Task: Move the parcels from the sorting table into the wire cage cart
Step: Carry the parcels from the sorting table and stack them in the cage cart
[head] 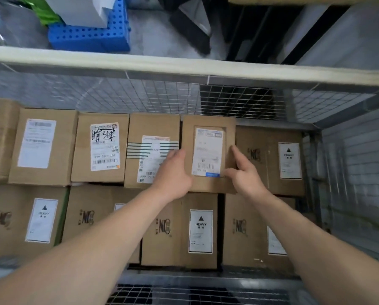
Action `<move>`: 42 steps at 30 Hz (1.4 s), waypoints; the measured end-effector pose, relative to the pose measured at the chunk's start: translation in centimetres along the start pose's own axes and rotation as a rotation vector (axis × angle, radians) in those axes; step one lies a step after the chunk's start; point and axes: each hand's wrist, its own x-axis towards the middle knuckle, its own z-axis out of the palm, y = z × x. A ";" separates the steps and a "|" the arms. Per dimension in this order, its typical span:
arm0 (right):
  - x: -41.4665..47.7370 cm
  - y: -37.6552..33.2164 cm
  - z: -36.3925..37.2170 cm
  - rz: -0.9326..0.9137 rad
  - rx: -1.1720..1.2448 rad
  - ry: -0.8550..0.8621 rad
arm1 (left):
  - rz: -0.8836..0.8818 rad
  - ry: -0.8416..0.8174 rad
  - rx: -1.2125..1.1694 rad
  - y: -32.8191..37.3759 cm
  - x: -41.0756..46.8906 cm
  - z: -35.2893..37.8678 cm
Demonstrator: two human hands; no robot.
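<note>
Small labelled parcel (208,150) was inside wire cage cart (140,95), in back row, between striped-tape box (153,126) and HEAVY-labelled box (270,159), resting over lower layer of boxes. Likely slotted there to fill gap, label kept readable.

Left hand (173,175) gripped parcel's left edge, fingers wrapped round side, tips hidden. Right hand (244,175) pinched lower right corner: thumb on face near blue sticker, forefinger laid along right edge.

Both forearms stretched forward, nearly straight, converging on parcel.
</note>
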 end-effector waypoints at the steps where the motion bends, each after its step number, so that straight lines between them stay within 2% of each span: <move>1: 0.0 0.0 0.1 -0.007 0.000 -0.004 | -0.003 0.000 0.002 -0.1 -0.1 0.1; 5: -0.3 -0.3 -0.2 -0.003 -0.058 -0.058 | 0.015 -0.035 0.040 0.6 -1.1 -0.8; 10: -2.2 -2.8 -0.2 -0.115 -0.511 -0.051 | 0.124 -0.034 0.319 2.5 -3.9 -3.0; 14: -6.0 -5.4 -0.5 -0.233 -0.616 -0.006 | 0.163 0.007 0.497 4.7 -7.0 -5.2; 20: -14.0 -9.6 -1.9 -0.198 -0.741 0.071 | 0.249 0.059 0.621 8.2 -12.9 -9.6; 26: -23.1 -13.5 -2.1 -0.158 -0.712 0.252 | 0.397 0.077 0.720 11.6 -18.6 -14.6; 31: -31.1 -15.2 -2.2 -0.102 -0.610 0.434 | 0.607 0.094 0.738 15.1 -23.8 -17.1; 42: -45.8 -11.1 -4.1 0.041 -0.419 0.802 | 1.053 0.071 0.830 22.3 -32.2 -14.3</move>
